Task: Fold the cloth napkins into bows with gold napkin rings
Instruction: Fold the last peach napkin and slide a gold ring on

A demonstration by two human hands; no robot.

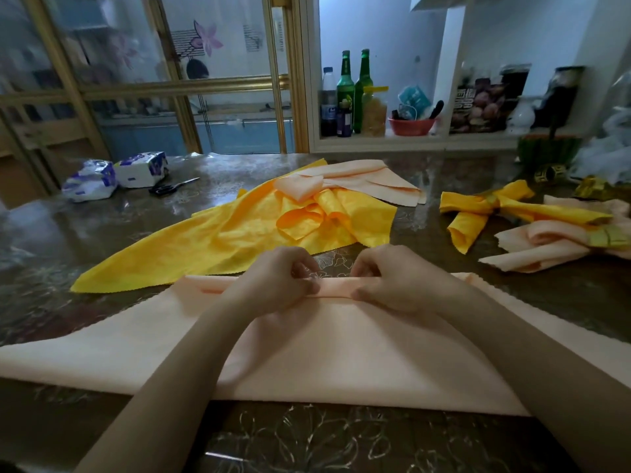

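A large peach napkin (143, 339) lies spread on the table in front of me, its far edge rolled into a narrow fold. My left hand (273, 285) and my right hand (392, 281) sit side by side on that fold, fingers curled and pinching it. Beyond them lies an unfolded yellow napkin (205, 247) with a second peach napkin (362, 180) behind it. At the right rest a finished yellow bow (485, 209) and a peach bow (546, 247), the peach one cinched by a gold napkin ring (607, 235).
Two tissue packs (116, 175) and black scissors (170, 187) lie at the far left of the dark glass-topped table (307, 442). A shelf behind holds bottles (345, 93), a jar and a red bowl (411, 126). More gold rings (589, 189) sit at far right.
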